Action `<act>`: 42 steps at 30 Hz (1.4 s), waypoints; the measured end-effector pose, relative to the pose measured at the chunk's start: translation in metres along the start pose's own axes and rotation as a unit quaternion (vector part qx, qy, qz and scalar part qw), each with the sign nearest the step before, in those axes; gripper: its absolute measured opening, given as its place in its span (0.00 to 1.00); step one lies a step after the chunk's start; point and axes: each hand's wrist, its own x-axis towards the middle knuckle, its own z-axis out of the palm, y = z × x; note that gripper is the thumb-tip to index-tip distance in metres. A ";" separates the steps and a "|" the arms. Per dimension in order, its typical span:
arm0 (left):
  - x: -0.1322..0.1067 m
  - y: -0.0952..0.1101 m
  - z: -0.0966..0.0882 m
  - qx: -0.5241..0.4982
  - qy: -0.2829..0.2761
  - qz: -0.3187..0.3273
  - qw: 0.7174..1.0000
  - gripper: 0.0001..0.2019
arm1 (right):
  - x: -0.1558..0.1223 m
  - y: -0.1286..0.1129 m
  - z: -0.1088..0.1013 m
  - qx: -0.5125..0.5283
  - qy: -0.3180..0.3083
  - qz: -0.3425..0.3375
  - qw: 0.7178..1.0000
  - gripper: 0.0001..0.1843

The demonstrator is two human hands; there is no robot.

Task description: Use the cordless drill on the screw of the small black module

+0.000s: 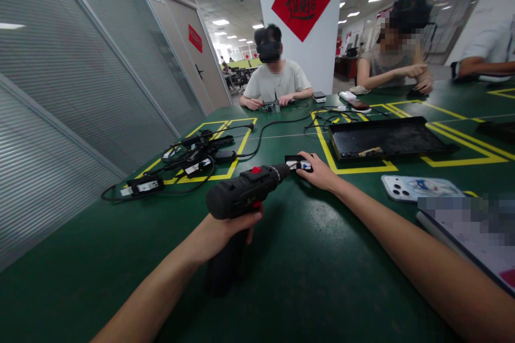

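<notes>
My left hand (pixel 229 230) wraps round the grip of a black cordless drill (pixel 241 190) with red buttons. The drill's nose points forward and right, up to a small black-and-white part (pixel 296 164). My right hand (pixel 317 171) grips that part from its right side, low over the green table. Whether the bit touches the part I cannot tell. Left of the drill lies a heap of black devices and cables (pixel 197 153), and a similar black-and-white piece (pixel 142 186) sits at its near end.
Yellow tape outlines mark the green table (pixel 322 278). A black tray (pixel 390 136) lies behind my right hand. To the right are a phone (pixel 420 187) and a partly blurred flat item (pixel 475 236). People sit across the table, one (pixel 277 77) straight ahead.
</notes>
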 end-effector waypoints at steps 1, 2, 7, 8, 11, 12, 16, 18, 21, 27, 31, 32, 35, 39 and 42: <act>0.000 0.000 0.000 -0.007 0.000 -0.001 1.000 0.14 | 0.000 0.000 0.000 -0.002 -0.001 0.000 1.000 0.30; 0.000 0.001 0.001 -0.013 -0.001 -0.001 1.000 0.14 | 0.000 0.000 0.000 -0.003 0.000 0.000 1.000 0.30; 0.000 0.001 0.001 -0.022 -0.003 0.006 1.000 0.14 | 0.000 -0.001 0.000 -0.006 -0.002 0.004 1.000 0.31; 0.000 0.001 0.001 -0.019 -0.005 0.007 1.000 0.14 | 0.000 -0.001 -0.001 -0.006 -0.004 0.006 1.000 0.31; -0.001 0.001 0.001 0.004 -0.014 0.004 1.000 0.14 | 0.000 -0.001 -0.002 -0.004 -0.005 0.006 1.000 0.31; -0.001 0.000 0.001 0.016 -0.013 0.003 1.000 0.14 | -0.001 -0.001 -0.002 -0.003 -0.005 0.004 1.000 0.31; -0.001 -0.002 0.001 0.053 0.004 -0.003 0.999 0.13 | -0.001 -0.002 -0.002 0.001 -0.005 0.002 1.000 0.30; -0.001 -0.002 0.002 0.060 0.003 -0.004 0.998 0.13 | -0.001 -0.003 -0.002 0.003 -0.005 0.004 1.000 0.29; -0.001 0.000 0.003 0.074 0.008 0.001 0.997 0.14 | -0.001 -0.004 -0.002 0.006 -0.004 0.004 1.000 0.29; -0.002 0.007 0.006 0.042 0.005 -0.011 0.999 0.13 | -0.001 -0.006 -0.003 0.007 -0.004 0.015 1.000 0.30; -0.003 0.009 0.007 0.038 0.014 -0.024 0.999 0.14 | -0.001 -0.006 -0.003 0.007 -0.005 0.013 1.000 0.30; -0.004 0.010 0.007 0.040 0.012 -0.026 0.999 0.14 | -0.001 -0.006 -0.003 0.007 -0.004 0.012 1.000 0.30; -0.004 0.010 0.006 0.052 0.000 -0.029 0.998 0.15 | 0.000 -0.006 -0.003 0.005 -0.003 0.011 1.000 0.29; -0.003 0.006 0.005 0.059 0.002 -0.016 0.998 0.15 | -0.001 -0.006 -0.003 0.005 -0.002 0.012 1.000 0.29; -0.003 0.003 0.003 0.062 0.002 -0.014 0.998 0.14 | -0.001 -0.007 -0.004 0.007 -0.003 0.010 1.000 0.28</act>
